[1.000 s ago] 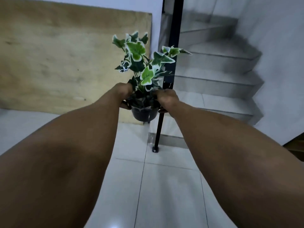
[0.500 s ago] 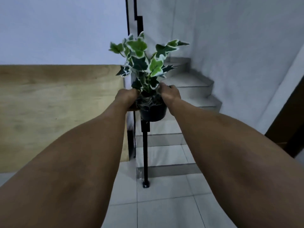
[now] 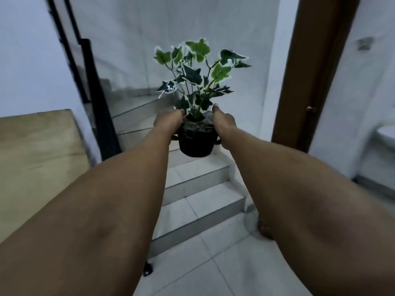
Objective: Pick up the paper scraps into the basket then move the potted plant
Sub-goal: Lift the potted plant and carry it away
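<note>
Currently both hands, left hand [image 3: 168, 122] and right hand [image 3: 223, 122], clamp the potted plant [image 3: 195, 133] mid-frame above the stairs [image 3: 198, 184]; a slipping grip would likely drop it.

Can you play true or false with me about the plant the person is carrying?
1. Both hands hold the potted plant. True: the left hand and right hand have a grip on either side of it.
2. The pot is white. False: it is black.
3. The plant sits on the floor. False: it is held up in the air, in front of the stairs.
4. A brown door stands to the right. True.
5. The leaves are red. False: they are green with white edges.
</note>
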Demonstrator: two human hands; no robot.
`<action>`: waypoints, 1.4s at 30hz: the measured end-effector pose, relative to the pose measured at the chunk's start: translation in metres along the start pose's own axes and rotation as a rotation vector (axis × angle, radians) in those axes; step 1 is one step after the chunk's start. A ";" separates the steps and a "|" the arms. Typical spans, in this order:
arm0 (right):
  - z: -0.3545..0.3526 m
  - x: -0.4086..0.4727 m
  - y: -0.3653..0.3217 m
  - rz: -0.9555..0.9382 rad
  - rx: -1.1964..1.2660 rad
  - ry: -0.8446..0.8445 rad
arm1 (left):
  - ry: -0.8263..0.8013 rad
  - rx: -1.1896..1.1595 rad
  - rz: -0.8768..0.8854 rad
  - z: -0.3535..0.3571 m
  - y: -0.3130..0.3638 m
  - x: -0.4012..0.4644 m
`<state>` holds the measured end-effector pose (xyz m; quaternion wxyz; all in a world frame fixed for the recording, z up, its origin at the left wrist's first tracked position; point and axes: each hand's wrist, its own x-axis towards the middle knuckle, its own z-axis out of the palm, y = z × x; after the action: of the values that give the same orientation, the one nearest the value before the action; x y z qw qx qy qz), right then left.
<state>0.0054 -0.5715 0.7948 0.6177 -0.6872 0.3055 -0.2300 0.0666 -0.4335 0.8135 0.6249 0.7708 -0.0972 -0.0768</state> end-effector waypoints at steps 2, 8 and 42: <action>-0.048 0.021 0.002 0.015 -0.008 0.048 | -0.082 -0.010 0.006 0.052 0.012 0.004; -0.193 0.085 0.002 -0.003 -0.084 0.232 | -0.254 -0.087 0.020 0.212 0.049 0.013; -0.837 0.331 0.110 0.153 0.036 1.093 | -1.157 0.072 0.174 0.990 0.195 -0.026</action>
<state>-0.3560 -1.4025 0.7751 0.3958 -0.4327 0.6268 -0.5130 -0.2066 -1.4054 0.7990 0.4478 0.6135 -0.4881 -0.4299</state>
